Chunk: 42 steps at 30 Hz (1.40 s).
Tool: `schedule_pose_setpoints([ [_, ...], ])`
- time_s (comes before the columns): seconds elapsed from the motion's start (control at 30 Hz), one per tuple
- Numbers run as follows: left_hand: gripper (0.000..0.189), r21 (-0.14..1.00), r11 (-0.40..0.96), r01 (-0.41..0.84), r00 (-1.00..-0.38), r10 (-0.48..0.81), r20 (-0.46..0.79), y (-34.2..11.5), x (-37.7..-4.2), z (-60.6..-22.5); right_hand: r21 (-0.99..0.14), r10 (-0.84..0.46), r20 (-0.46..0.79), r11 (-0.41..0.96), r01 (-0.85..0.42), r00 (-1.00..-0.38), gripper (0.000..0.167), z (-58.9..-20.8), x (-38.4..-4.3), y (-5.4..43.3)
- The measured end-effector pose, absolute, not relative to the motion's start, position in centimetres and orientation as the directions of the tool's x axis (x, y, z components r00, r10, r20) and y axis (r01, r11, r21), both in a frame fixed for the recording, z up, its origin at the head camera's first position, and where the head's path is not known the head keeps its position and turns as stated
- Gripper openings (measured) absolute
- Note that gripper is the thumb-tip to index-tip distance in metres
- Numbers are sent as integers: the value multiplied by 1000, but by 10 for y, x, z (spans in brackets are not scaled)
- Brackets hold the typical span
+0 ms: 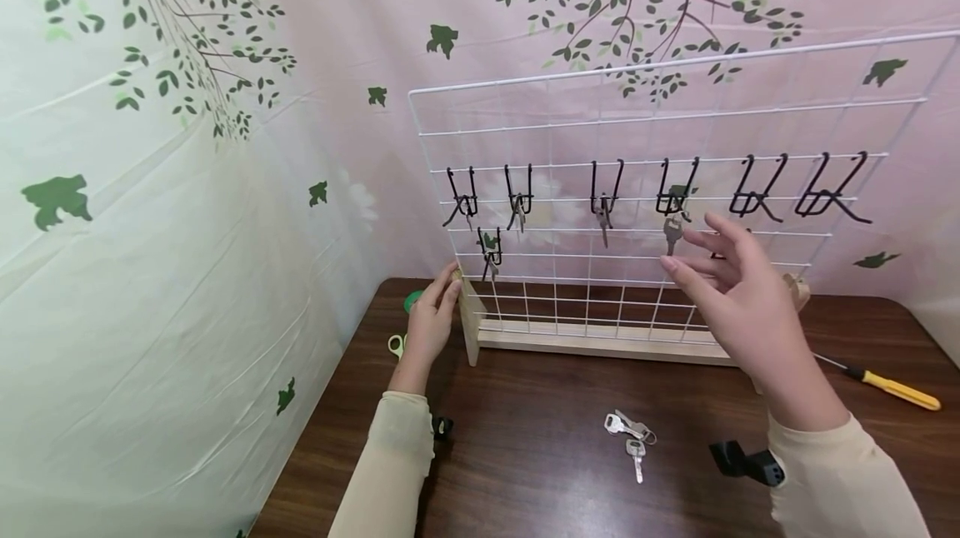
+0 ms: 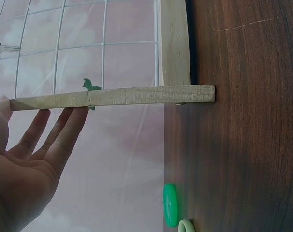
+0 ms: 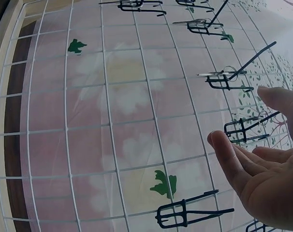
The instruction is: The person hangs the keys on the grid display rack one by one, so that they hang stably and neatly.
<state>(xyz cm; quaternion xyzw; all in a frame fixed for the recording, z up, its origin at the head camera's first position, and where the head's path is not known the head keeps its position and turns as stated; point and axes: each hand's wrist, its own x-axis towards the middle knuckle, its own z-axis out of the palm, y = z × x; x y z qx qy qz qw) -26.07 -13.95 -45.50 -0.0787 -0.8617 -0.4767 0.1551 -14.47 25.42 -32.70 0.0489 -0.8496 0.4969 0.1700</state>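
Loose keys (image 1: 635, 448) lay nearest, on table (image 1: 540, 413). My L hand (image 1: 430, 326) rested, fingers straight, vs wooden upright (image 1: 470, 317); judged worth bracing. R hand (image 1: 750, 305) was spread, no grip, nr key (image 1: 673, 227) hanging below 4th top-row hook (image 1: 671, 203); contact unclear. Prob. best to clear fingers w/o knocking it

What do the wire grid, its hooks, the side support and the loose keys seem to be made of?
Wire grid: probably coated metal, smooth white rods. Hooks: likely metal, matte black, bent wire. Side support: wood, apparently unvarnished, pale grain showing. Loose keys: likely metal, given their silvery shine.
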Motion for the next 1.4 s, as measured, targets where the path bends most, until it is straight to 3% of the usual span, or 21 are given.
schedule_pose_setpoints([
  [0.47, 48, 784, 538, 309, -929, -6, 371, -139, -264, -451, -775, 169, 351, 604, -185, -921, 74, -351, -112, 257],
  [0.73, 46, 784, 542, 303, -929, -16, 370, -138, -264, -452, -752, 144, 307, 642, -147, -941, 58, -388, -107, 256],
  [0.93, 46, 783, 540, 308, -926, -17, 376, -138, -264, -451, -673, -8, 281, 711, -203, -960, 44, -427, -108, 248],
  [1.13, 46, 781, 544, 307, -927, -16, 375, -139, -264, -453, -562, -244, 95, 787, -254, -965, 23, -465, -115, 236],
  [1.4, 47, 786, 544, 295, -932, -18, 362, -139, -262, -455, -579, -308, 42, 768, -275, -950, 21, -484, -121, 226],
])
